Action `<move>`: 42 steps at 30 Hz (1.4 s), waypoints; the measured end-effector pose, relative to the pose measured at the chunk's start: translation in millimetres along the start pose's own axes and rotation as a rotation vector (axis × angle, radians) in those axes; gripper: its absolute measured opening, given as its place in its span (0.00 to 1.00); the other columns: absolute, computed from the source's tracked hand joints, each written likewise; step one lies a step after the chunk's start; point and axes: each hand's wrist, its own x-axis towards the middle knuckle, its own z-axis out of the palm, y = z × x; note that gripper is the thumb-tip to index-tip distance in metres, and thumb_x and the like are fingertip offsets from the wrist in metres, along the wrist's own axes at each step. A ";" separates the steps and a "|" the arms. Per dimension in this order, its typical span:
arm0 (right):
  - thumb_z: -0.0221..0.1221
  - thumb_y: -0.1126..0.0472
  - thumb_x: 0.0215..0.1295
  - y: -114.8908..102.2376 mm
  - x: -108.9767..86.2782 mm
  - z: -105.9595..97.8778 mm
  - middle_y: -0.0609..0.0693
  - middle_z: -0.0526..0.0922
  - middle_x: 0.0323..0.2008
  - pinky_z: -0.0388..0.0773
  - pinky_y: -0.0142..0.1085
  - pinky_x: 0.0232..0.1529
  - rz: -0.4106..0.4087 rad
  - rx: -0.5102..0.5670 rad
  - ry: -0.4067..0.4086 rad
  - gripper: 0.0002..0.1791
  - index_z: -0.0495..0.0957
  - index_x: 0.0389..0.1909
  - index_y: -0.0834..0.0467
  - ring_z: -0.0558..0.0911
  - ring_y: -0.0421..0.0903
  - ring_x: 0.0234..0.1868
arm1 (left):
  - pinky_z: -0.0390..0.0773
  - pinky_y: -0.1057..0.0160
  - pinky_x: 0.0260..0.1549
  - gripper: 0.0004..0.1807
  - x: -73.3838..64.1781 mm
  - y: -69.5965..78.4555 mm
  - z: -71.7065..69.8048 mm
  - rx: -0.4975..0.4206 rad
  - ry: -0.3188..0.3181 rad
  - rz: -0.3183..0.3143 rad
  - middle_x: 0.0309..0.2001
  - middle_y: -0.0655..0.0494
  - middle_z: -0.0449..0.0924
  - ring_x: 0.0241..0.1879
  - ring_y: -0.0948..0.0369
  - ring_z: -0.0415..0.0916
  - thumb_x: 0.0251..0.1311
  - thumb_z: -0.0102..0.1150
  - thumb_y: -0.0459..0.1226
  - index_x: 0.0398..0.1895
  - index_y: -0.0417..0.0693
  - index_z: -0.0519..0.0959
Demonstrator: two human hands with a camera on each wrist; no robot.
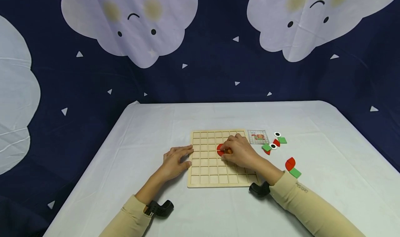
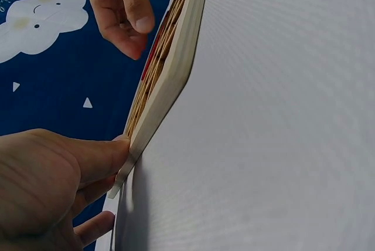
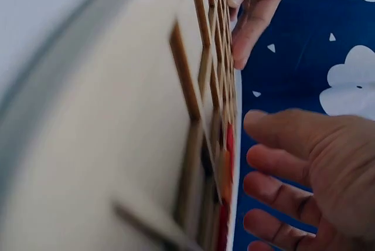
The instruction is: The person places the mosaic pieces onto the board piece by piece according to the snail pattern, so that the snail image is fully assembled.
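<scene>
A pale wooden board with a raised grid lies on the white table. The left hand rests its fingertips and thumb against the board's left edge, fingers nearly straight. Over the middle of the grid is the right hand, its fingers loosely bent and apart in the right wrist view. Beside its fingertips, red pieces with a curved outline sit in the grid, and an orange piece shows under the hand. The right hand covers part of the grid behind them.
A small card with a gridded picture lies at the board's far right corner. Right of it are white discs with black dots, green squares and red pieces. Nearer lie more red pieces touching a green square.
</scene>
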 end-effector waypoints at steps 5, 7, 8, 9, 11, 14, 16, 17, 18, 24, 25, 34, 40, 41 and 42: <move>0.68 0.54 0.51 4.0 -4.7 -11.7 0.47 0.81 0.40 0.64 0.41 0.41 0.039 0.026 0.026 0.14 0.85 0.40 0.53 0.70 0.46 0.40 | 0.48 0.41 0.59 0.25 -0.2 0.1 -0.3 0.003 0.001 0.002 0.67 0.56 0.68 0.64 0.50 0.59 0.57 0.61 0.36 0.61 0.46 0.74; 0.67 0.55 0.51 8.4 -7.5 -16.5 0.47 0.81 0.40 0.63 0.41 0.41 0.066 0.029 0.031 0.14 0.85 0.40 0.53 0.69 0.46 0.41 | 0.48 0.41 0.59 0.25 -0.5 0.2 -0.5 0.006 0.002 0.001 0.67 0.56 0.68 0.64 0.50 0.59 0.57 0.61 0.36 0.61 0.46 0.74; 0.67 0.55 0.51 11.1 -9.1 -18.8 0.47 0.81 0.41 0.63 0.40 0.40 0.076 0.027 0.034 0.14 0.85 0.40 0.53 0.69 0.46 0.40 | 0.48 0.41 0.59 0.25 -0.5 0.2 -0.4 0.006 0.002 0.001 0.67 0.56 0.68 0.64 0.50 0.59 0.57 0.61 0.36 0.61 0.46 0.74; 0.66 0.55 0.51 14.4 -11.0 -21.0 0.48 0.81 0.41 0.62 0.40 0.40 0.087 0.029 0.035 0.14 0.84 0.40 0.53 0.69 0.47 0.41 | 0.48 0.41 0.59 0.25 -0.6 0.2 -0.4 0.006 0.002 0.000 0.67 0.56 0.68 0.64 0.50 0.59 0.57 0.61 0.36 0.60 0.46 0.74; 0.66 0.55 0.52 22.1 -15.5 -25.2 0.49 0.81 0.41 0.61 0.41 0.40 0.107 0.034 0.039 0.14 0.84 0.41 0.54 0.68 0.48 0.40 | 0.49 0.41 0.59 0.25 -0.6 0.2 -0.2 0.008 0.003 0.000 0.67 0.56 0.68 0.64 0.50 0.59 0.57 0.61 0.36 0.60 0.46 0.74; 0.65 0.55 0.53 35.5 -24.0 -31.0 0.50 0.81 0.41 0.62 0.45 0.44 0.140 0.023 0.055 0.15 0.83 0.42 0.56 0.70 0.49 0.43 | 0.48 0.42 0.59 0.25 -0.6 0.3 0.0 0.010 0.003 0.001 0.67 0.56 0.68 0.64 0.50 0.59 0.57 0.61 0.36 0.60 0.46 0.74; 0.65 0.56 0.54 44.9 -30.7 -34.8 0.51 0.81 0.41 0.62 0.47 0.46 0.167 0.013 0.067 0.16 0.83 0.43 0.56 0.70 0.51 0.44 | 0.48 0.42 0.59 0.25 -0.5 0.4 0.0 0.011 0.005 0.001 0.67 0.56 0.68 0.64 0.50 0.59 0.57 0.61 0.36 0.60 0.46 0.74; 0.65 0.56 0.54 49.4 -33.9 -36.4 0.52 0.81 0.42 0.62 0.48 0.47 0.179 0.006 0.075 0.16 0.83 0.43 0.56 0.70 0.51 0.44 | 0.48 0.42 0.59 0.25 -0.4 0.4 0.0 0.010 0.005 0.001 0.67 0.56 0.68 0.64 0.50 0.59 0.57 0.61 0.36 0.60 0.46 0.74; 0.65 0.56 0.55 53.7 -37.0 -38.1 0.52 0.81 0.41 0.62 0.48 0.46 0.191 -0.004 0.080 0.16 0.83 0.44 0.57 0.70 0.52 0.44 | 0.48 0.42 0.60 0.25 -0.5 0.5 0.0 0.009 0.005 0.000 0.67 0.56 0.68 0.64 0.50 0.59 0.57 0.61 0.36 0.60 0.46 0.74; 0.65 0.54 0.54 72.9 -52.2 -45.5 0.56 0.81 0.39 0.62 0.48 0.43 0.268 -0.042 0.102 0.18 0.83 0.44 0.59 0.71 0.54 0.42 | 0.48 0.41 0.59 0.25 -0.6 1.1 -0.2 0.013 0.004 -0.001 0.67 0.55 0.68 0.64 0.49 0.59 0.57 0.61 0.36 0.60 0.45 0.74; 0.65 0.54 0.54 75.2 -54.1 -46.2 0.56 0.81 0.39 0.62 0.48 0.43 0.280 -0.046 0.100 0.19 0.82 0.45 0.60 0.71 0.54 0.42 | 0.48 0.41 0.59 0.25 -0.7 1.3 -0.3 0.013 0.004 -0.001 0.67 0.55 0.68 0.64 0.49 0.59 0.57 0.61 0.36 0.60 0.45 0.74; 0.66 0.53 0.53 92.2 -62.0 -48.3 0.62 0.81 0.45 0.63 0.51 0.40 0.331 -0.091 0.079 0.20 0.83 0.44 0.60 0.72 0.58 0.42 | 0.48 0.42 0.60 0.25 -0.9 1.4 0.2 -0.001 0.007 -0.010 0.67 0.56 0.68 0.64 0.50 0.59 0.57 0.61 0.35 0.60 0.45 0.74; 0.66 0.52 0.53 96.0 -63.5 -47.0 0.61 0.81 0.44 0.62 0.51 0.40 0.345 -0.090 0.075 0.20 0.83 0.43 0.61 0.72 0.58 0.42 | 0.48 0.42 0.60 0.25 -0.8 1.7 -0.1 0.003 0.008 -0.009 0.67 0.56 0.68 0.64 0.50 0.59 0.57 0.61 0.35 0.60 0.45 0.74; 0.66 0.52 0.53 96.5 -63.7 -46.7 0.61 0.82 0.44 0.62 0.51 0.40 0.344 -0.089 0.076 0.20 0.83 0.43 0.61 0.72 0.58 0.41 | 0.48 0.42 0.59 0.25 -0.7 1.8 -0.1 0.004 0.008 -0.009 0.67 0.56 0.68 0.64 0.50 0.59 0.57 0.61 0.35 0.60 0.45 0.74; 0.66 0.52 0.53 96.8 -63.8 -46.4 0.61 0.82 0.44 0.62 0.51 0.40 0.340 -0.090 0.077 0.20 0.83 0.43 0.61 0.72 0.58 0.41 | 0.48 0.42 0.59 0.25 -0.7 1.8 -0.1 0.004 0.009 -0.009 0.67 0.56 0.68 0.64 0.50 0.59 0.57 0.61 0.35 0.60 0.45 0.74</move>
